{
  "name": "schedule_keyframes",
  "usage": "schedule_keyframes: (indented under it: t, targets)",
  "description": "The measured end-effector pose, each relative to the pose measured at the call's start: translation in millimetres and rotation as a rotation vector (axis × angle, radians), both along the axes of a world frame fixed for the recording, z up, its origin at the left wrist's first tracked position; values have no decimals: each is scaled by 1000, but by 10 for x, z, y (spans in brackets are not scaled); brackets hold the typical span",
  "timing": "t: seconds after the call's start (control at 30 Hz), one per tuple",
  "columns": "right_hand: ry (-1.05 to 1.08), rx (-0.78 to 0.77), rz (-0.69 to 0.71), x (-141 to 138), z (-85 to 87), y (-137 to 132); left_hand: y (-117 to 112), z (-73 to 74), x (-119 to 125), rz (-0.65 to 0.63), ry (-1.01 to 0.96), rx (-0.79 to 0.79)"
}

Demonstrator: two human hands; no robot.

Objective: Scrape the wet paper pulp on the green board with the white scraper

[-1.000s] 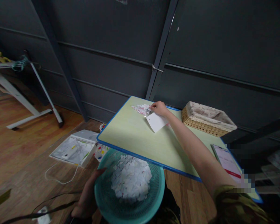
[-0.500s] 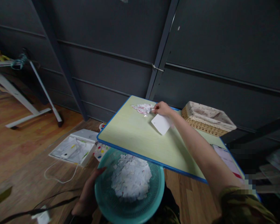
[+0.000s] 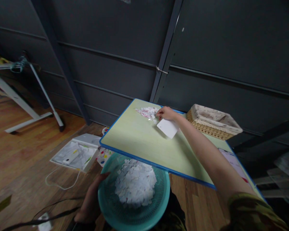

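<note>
My left hand (image 3: 91, 199) grips the left rim of a round teal plastic basket (image 3: 162, 202), its thumb over the edge. Inside lies a heap of small torn white paper scraps (image 3: 136, 183). Over the far part of the pale green table (image 3: 135, 139), my right hand (image 3: 167, 114) is closed, fingertips pinched at the edge of a small pile of paper scraps (image 3: 146, 112). A white card (image 3: 168, 128) with a small hole in one corner sticks out beneath this hand, tilted above the tabletop, held against the palm side. What the fingertips pinch is too small to make out.
A lined wicker basket (image 3: 214, 123) stands at the table's back right. Papers (image 3: 233, 163) lie along the right edge. On the floor at left is an open white box (image 3: 73, 155) with a cable. A dark panel wall (image 3: 110, 57) rises behind the table.
My right hand has shifted slightly left at the pile's edge, and the white card has turned and moved a little right. My left hand and the teal basket stay in place.
</note>
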State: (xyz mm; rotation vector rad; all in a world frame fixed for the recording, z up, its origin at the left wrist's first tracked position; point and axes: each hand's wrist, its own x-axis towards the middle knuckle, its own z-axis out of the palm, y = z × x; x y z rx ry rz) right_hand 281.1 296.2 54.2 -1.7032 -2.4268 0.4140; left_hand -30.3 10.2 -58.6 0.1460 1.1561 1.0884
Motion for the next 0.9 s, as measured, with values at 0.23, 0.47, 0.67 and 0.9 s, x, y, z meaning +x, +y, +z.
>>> schedule_keyframes:
  t: [0.23, 0.47, 0.67, 0.9]
  targets:
    - [-85, 34, -66, -64, 13, -2, 17, 12, 16, 17, -30, 21]
    - [-60, 107, 4, -87, 3, -60, 9, -19, 1, -1, -63, 13]
    - [18, 159, -97, -64, 71, -81, 14, -20, -4, 0, -22, 0]
    - [33, 534, -443, -71, 83, -382, 22, 58, 23, -5, 0, 7]
